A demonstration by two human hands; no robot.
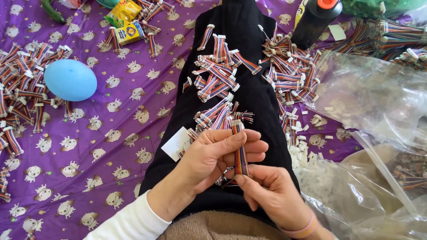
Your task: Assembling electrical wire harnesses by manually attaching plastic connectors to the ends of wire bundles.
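Left hand (218,153) wraps fingers around a short rainbow ribbon cable (240,149), holding it upright so the loose wire ends point up. Right hand (271,189) pinches the cable's lower end between thumb and fingertips, steadying it from below. Both hands sit over the lap, on a black-trousered leg (253,98) stretched along a purple printed cloth (111,133). More cables (218,75) lie piled on the leg, within easy reach. A clear plastic bag (369,98) lies open to the right; a blue balloon (70,80) rests well apart on the left.
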